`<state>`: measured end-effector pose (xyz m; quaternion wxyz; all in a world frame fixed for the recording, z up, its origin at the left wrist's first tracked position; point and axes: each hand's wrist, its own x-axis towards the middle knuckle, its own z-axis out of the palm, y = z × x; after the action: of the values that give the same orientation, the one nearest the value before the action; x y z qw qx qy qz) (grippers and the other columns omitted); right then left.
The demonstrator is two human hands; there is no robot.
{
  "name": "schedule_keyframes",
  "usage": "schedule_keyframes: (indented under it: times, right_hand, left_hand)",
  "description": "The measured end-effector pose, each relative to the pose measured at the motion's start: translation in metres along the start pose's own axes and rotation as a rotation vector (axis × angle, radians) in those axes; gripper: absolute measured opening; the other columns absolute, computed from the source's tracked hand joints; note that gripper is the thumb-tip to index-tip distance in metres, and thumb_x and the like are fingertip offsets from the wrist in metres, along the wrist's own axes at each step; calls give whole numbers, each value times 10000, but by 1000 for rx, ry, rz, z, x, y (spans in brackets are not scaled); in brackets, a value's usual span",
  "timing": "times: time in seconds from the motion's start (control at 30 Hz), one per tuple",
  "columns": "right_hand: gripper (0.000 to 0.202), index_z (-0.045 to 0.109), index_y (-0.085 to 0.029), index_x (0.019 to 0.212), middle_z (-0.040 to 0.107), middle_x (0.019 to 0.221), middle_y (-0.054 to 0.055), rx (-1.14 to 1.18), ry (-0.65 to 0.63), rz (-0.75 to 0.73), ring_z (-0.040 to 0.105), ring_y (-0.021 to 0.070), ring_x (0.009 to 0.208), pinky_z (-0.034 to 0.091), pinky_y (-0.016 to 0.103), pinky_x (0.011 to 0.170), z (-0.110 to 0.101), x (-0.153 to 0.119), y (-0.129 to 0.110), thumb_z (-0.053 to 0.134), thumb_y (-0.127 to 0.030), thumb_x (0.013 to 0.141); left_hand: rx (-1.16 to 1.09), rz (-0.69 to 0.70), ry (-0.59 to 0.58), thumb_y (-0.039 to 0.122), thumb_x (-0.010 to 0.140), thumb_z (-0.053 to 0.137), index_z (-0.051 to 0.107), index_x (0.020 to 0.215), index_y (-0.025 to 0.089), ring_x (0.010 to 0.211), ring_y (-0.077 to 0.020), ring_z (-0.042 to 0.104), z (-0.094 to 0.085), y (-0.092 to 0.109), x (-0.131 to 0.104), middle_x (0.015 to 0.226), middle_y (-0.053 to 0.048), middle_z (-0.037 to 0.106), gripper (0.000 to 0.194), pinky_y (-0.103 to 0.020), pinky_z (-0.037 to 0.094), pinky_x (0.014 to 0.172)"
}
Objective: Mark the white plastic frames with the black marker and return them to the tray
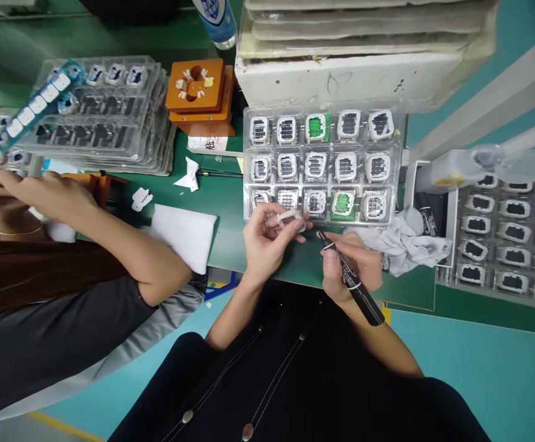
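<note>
Between the thumb and fingers of my left hand [267, 242] is a small white plastic ring-shaped part [291, 216], seen at a slant. My right hand [352, 264] grips a black marker pen [357, 285], its tip pointing up and left toward the part, a short gap away. Just beyond both hands lies a clear plastic tray [271, 146] with rows of white rounded-square parts. Most of these parts carry black marks, such as the white part [316, 164] in the middle row. Two pockets show green, one in the back row and one in the front row.
A co-worker's arm [124, 239] reaches in at the left. Stacked clear trays [142, 135] and an orange fixture [198, 89] stand at the back left. White boxes [341, 80] are piled behind my tray. Crumpled cloth [410, 245], a bottle [451, 169] and another filled tray [495, 245] are at right.
</note>
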<state>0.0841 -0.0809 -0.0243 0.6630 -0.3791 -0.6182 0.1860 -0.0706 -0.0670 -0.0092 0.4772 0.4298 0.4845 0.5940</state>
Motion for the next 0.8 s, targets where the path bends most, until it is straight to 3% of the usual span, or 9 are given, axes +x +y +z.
schedule_keyframes:
  times: [0.13,0.23,0.5,0.8]
  right_hand:
    - [199,680,-313,1202,704,854,-13,48,-48,79,751,237,802,787,566,885,1,0,1,724,-202,1043]
    - [180,711,-299,1157,757,918,4,33,-120,109,774,250,863,776,596,949,2,1,2,751,-180,1027]
    - [172,735,-277,1124,812,965,16,-29,-116,129,835,256,922,757,484,842,4,3,-2,763,-143,1020]
    - [149,732,-268,1108,827,989,27,-64,-127,137,806,214,827,724,415,762,4,3,-2,767,-152,1021]
  left_hand:
    - [-97,-132,-30,452,881,979,747,1042,195,596,-127,754,7,-7,-7,834,-22,843,382,-231,637,563]
    - [-66,-164,-19,503,853,987,791,979,180,600,-136,754,7,-13,-10,844,-35,847,398,-257,662,600]
    - [-12,-150,-7,527,872,955,846,950,176,702,-180,802,9,-19,-15,842,-53,845,375,-296,711,691]
    - [18,-144,12,451,837,996,858,964,188,754,-188,815,8,-17,-17,823,-41,838,323,-290,718,704]
